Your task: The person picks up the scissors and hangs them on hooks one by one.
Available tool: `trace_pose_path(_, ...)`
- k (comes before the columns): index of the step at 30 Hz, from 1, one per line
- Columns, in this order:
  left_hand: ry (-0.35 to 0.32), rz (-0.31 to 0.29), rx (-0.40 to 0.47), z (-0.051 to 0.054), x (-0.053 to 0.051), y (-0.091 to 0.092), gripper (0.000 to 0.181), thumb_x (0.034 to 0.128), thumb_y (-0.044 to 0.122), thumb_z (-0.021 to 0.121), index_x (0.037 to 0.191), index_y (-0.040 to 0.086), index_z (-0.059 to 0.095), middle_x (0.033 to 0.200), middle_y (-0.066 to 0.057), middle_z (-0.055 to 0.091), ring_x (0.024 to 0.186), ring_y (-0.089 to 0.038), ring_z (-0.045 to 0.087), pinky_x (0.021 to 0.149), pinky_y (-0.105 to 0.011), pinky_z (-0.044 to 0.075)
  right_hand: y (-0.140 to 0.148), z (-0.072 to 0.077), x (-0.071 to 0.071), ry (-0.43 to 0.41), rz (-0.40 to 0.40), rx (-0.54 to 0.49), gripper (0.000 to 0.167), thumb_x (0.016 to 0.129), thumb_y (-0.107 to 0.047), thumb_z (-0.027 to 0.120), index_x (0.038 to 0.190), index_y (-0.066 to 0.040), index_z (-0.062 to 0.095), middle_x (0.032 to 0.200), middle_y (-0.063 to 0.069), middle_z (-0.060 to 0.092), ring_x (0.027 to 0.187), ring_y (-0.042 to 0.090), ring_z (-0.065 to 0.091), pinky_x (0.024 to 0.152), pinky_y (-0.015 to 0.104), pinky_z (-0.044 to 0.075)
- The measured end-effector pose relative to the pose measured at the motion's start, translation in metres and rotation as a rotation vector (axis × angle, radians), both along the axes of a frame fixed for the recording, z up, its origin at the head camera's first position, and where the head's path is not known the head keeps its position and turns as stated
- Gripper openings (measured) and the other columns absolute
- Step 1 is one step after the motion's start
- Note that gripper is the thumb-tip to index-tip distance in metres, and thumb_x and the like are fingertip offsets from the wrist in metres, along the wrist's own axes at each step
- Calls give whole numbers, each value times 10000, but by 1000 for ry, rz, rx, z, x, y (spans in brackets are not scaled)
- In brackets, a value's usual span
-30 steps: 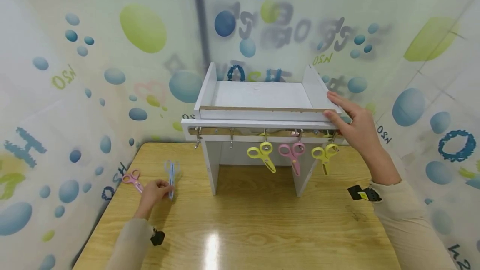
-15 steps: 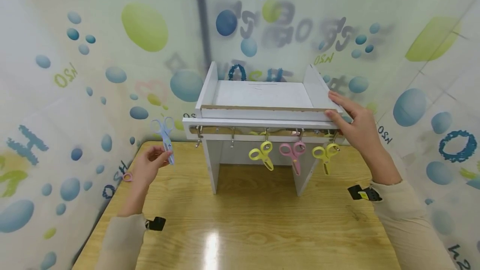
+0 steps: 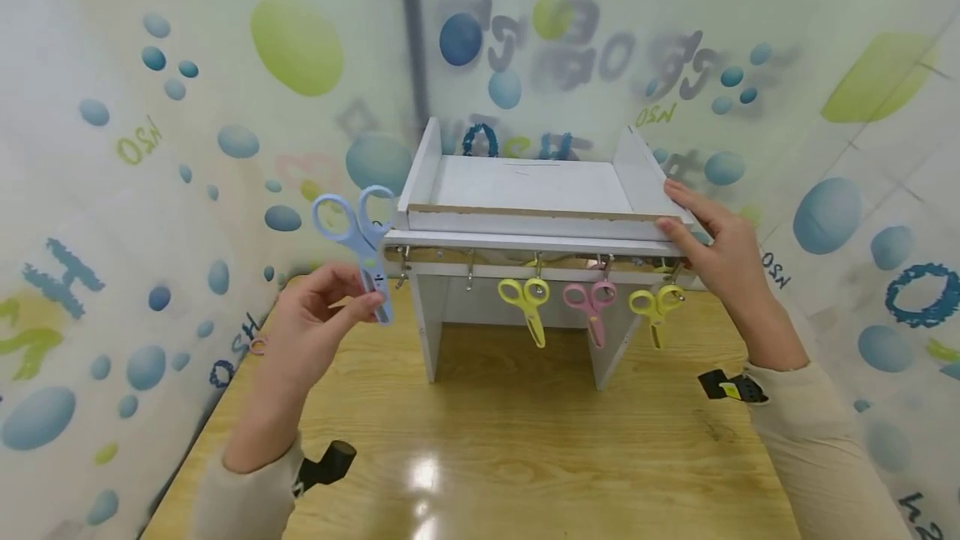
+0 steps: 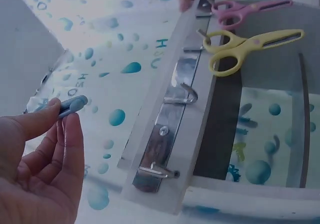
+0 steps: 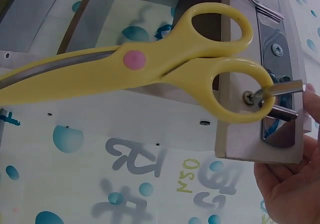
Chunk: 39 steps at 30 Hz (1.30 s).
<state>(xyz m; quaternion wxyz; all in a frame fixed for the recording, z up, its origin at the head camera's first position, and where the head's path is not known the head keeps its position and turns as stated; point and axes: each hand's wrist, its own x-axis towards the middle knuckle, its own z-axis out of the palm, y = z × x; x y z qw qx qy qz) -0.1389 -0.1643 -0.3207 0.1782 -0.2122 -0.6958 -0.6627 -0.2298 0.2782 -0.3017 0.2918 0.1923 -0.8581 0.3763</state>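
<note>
My left hand (image 3: 300,340) pinches light blue scissors (image 3: 367,247) near the blade end between thumb and fingers, handle rings up. They are beside the left end of a white shelf (image 3: 525,227). In the left wrist view the scissors (image 4: 75,105) show nearly end-on. My right hand (image 3: 723,261) grips the shelf's right end. Yellow scissors (image 3: 536,327), pink scissors (image 3: 595,327) and other yellow scissors (image 3: 657,330) hang by their rings from the shelf's front hooks. Two bare hooks are at the left, the outer hook (image 4: 157,171) and the inner hook (image 4: 189,94).
The shelf stands on a wooden table (image 3: 525,457) against a patterned wall covering (image 3: 300,48). More pink scissors (image 3: 252,344) lie at the table's left edge, mostly hidden by my left hand.
My left hand has lifted the blue scissors off the table and carried them up and right, toward the shelf's left end. The right hand keeps its place on the shelf.
</note>
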Motion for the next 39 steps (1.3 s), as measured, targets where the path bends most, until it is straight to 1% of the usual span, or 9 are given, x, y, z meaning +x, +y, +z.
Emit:
trace_pose_path(3,-7,-27,-89,-6,2,12,50,910,-68,656,927,-23,640,812,98,654,718,-35,649,639,-193,596,0,0,-1,9,2,-3,487,909,-111,732,1380,-129,609,1412,141,589,1270,-189,440,1065,44,366)
trace_pose_path(7,-70,-58,-202,-22,-1,25,55,919,-19,670,945,-46,631,831,93,657,764,-8,666,677,-230,616,0,0,-1,16,-3,-3,485,903,-101,736,1372,-127,616,1404,135,598,1271,-178,452,1055,37,369)
trace_pose_path(11,-150,-104,-247,-40,-8,35,75,927,31,680,943,-28,636,852,-70,697,775,-18,683,707,-255,625,1,-1,-2,18,-4,-1,490,903,-104,737,1376,-136,614,1407,132,597,1288,-147,462,1052,34,370)
trace_pose_path(15,-193,-132,-263,-57,-13,41,94,923,47,689,937,-36,646,877,-205,707,761,-29,684,701,-274,627,1,-1,-2,15,-1,-1,490,905,-107,735,1379,-137,611,1409,133,595,1292,-147,460,1053,35,370)
trace_pose_path(22,-256,-101,-303,-79,-21,46,97,906,50,711,938,-30,665,891,-198,725,727,-29,684,682,-259,622,1,-1,-1,-16,-14,0,494,920,-148,727,1396,-152,595,1429,122,579,1375,221,504,1067,44,363)
trace_pose_path(25,-268,-89,-322,-86,-24,47,95,902,54,717,939,-21,672,898,-185,730,748,-114,714,678,-228,614,1,-1,-1,-21,-16,-1,495,920,-149,726,1397,-151,593,1432,119,578,1371,256,502,1067,44,363)
trace_pose_path(29,-271,-84,-336,-95,-27,47,98,898,56,722,931,-20,670,894,-183,728,778,-226,732,682,-265,625,1,-2,-2,-23,-16,-2,495,921,-148,725,1399,-153,592,1434,119,576,1377,228,501,1070,47,363)
trace_pose_path(33,-286,-86,-334,-103,-30,48,107,898,58,724,933,-27,670,896,-189,724,784,-235,729,688,-291,631,2,-3,-2,-21,-14,-3,494,922,-143,723,1398,-150,592,1435,122,575,1381,184,500,1073,49,362)
trace_pose_path(39,-315,-95,-314,-109,-33,48,116,902,41,715,972,-41,671,917,-204,716,781,-169,714,690,-276,628,1,-2,-2,-23,-14,-7,494,923,-146,722,1399,-154,591,1436,122,574,1319,-122,453,1080,60,365)
